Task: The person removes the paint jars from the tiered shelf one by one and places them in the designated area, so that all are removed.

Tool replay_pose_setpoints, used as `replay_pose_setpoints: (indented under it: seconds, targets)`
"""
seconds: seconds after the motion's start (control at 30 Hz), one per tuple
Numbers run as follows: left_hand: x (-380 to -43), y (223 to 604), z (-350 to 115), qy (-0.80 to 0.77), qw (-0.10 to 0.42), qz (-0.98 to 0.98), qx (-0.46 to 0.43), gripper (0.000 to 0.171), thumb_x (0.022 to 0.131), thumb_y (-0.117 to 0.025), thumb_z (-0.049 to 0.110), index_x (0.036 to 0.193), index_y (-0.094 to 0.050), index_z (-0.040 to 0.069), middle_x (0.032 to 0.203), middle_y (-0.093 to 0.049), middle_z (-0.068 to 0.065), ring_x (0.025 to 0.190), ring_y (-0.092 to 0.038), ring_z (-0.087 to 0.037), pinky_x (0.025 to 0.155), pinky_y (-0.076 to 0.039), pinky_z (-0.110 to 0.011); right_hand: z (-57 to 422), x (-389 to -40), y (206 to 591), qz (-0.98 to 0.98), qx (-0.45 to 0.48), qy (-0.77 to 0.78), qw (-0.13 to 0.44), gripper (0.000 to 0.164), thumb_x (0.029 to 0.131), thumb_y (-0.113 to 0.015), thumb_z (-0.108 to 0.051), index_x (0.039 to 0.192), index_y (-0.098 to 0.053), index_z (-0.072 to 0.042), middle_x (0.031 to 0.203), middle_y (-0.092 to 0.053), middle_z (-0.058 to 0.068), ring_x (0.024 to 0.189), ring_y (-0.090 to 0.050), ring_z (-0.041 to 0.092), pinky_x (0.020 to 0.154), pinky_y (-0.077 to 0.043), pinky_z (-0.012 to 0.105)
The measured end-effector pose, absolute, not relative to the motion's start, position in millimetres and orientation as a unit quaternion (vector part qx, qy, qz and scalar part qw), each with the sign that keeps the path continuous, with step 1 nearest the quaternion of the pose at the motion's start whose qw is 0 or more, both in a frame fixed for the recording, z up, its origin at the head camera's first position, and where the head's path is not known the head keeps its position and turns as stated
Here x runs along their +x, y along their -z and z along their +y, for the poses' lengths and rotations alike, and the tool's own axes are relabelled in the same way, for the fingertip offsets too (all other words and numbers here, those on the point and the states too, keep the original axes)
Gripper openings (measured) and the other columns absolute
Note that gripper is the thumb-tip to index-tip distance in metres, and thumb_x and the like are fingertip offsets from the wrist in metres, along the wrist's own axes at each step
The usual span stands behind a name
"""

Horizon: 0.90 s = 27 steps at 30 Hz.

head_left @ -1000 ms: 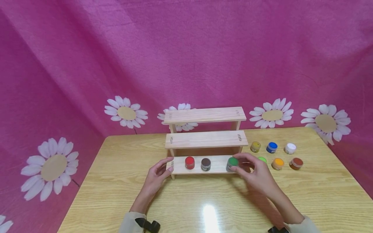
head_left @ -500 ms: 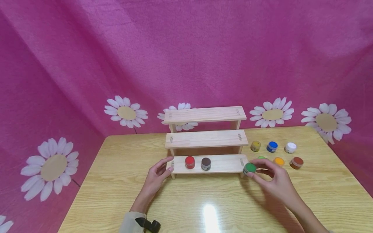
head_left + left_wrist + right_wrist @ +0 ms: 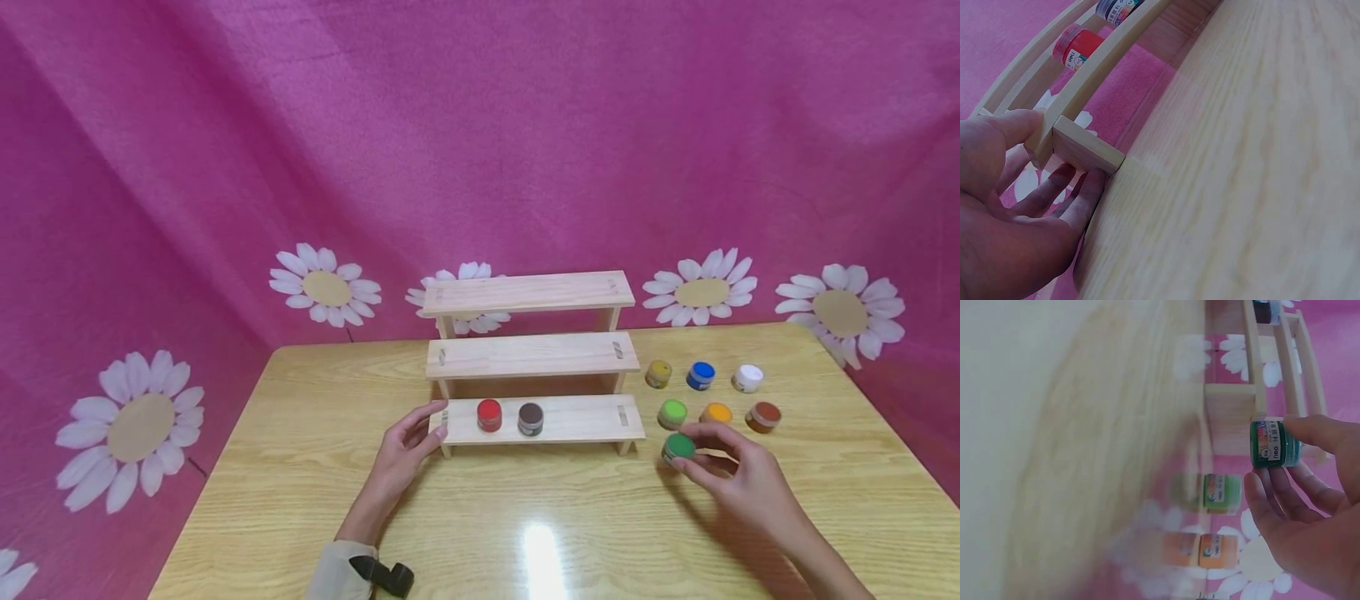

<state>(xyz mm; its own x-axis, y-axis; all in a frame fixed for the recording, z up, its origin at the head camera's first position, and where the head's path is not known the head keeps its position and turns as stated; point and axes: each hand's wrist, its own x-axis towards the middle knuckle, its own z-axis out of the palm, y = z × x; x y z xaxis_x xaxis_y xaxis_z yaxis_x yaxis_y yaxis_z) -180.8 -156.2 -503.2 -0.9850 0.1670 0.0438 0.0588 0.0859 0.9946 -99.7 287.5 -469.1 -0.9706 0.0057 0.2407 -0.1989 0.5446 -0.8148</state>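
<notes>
My right hand (image 3: 753,479) pinches a dark green paint jar (image 3: 678,447) between thumb and fingers, just right of a three-step wooden display rack (image 3: 573,421). In the right wrist view the jar (image 3: 1267,444) is held off the table, its printed label showing. At the rack's left end, my left hand (image 3: 405,450) holds the lowest step. The left wrist view shows that thumb on the board's end and the other fingers by the leg (image 3: 1088,147) below. On the lowest step stand a red paint jar (image 3: 489,415) and a dark brown paint jar (image 3: 530,419).
Right of the rack, on the table (image 3: 300,467), stand several jars: yellow ochre (image 3: 658,374), blue (image 3: 701,376), white (image 3: 747,377), light green (image 3: 672,414), orange (image 3: 717,414) and reddish brown (image 3: 763,417). A pink daisy-patterned cloth (image 3: 480,150) hangs behind.
My right hand has carried the dark green jar off the right part of the lowest step, rightward to in front of the light green jar. The left hand stays at the rack's end.
</notes>
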Motion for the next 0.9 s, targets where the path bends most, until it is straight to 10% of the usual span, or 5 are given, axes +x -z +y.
replay_pose_setpoints:
  seconds: [0.9]
  targets:
    - [-181, 504, -157, -0.674, 0.048, 0.734, 0.072, 0.04, 0.1, -0.069, 0.013, 0.139, -0.063, 0.008, 0.152, -0.05, -0.01, 0.143, -0.043, -0.03, 0.121, -0.032, -0.046, 310, -106, 487, -0.892, 0.047, -0.446, 0.062, 0.036, 0.081, -0.083, 0.005, 0.113, -0.067, 0.008, 0.107, -0.07, 0.023, 0.086, -0.065, -0.004, 0.071, -0.058, 0.016]
